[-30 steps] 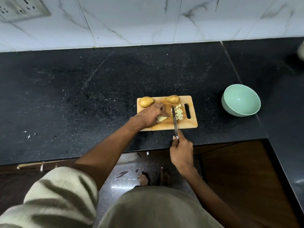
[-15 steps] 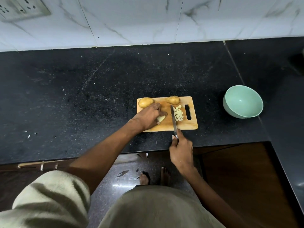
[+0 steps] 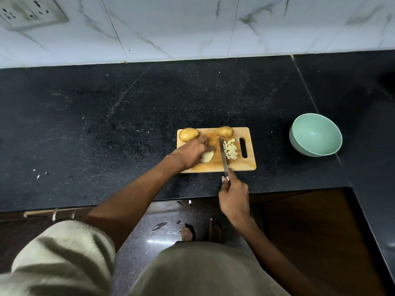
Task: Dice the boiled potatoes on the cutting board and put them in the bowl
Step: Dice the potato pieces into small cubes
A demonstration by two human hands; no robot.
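A wooden cutting board (image 3: 235, 165) lies on the black counter. Two whole potatoes sit along its far edge, one at the left (image 3: 188, 134) and one in the middle (image 3: 224, 131). My left hand (image 3: 192, 151) holds a pale cut potato piece (image 3: 207, 156) down on the board. My right hand (image 3: 234, 194) grips the handle of a knife (image 3: 223, 155), whose blade lies across the board between the piece and a pile of diced potato (image 3: 230, 149). A light green bowl (image 3: 316, 135) stands to the right of the board and looks bare inside.
The black stone counter (image 3: 128, 124) runs left and turns along the right side. A marble-tiled wall with a socket plate (image 3: 30, 11) backs it. The counter's front edge is just below the board. My bare feet (image 3: 201, 231) are on the dark floor.
The knife blade has shifted slightly away from the cut piece toward the diced pile. My left hand stays on the potato piece.
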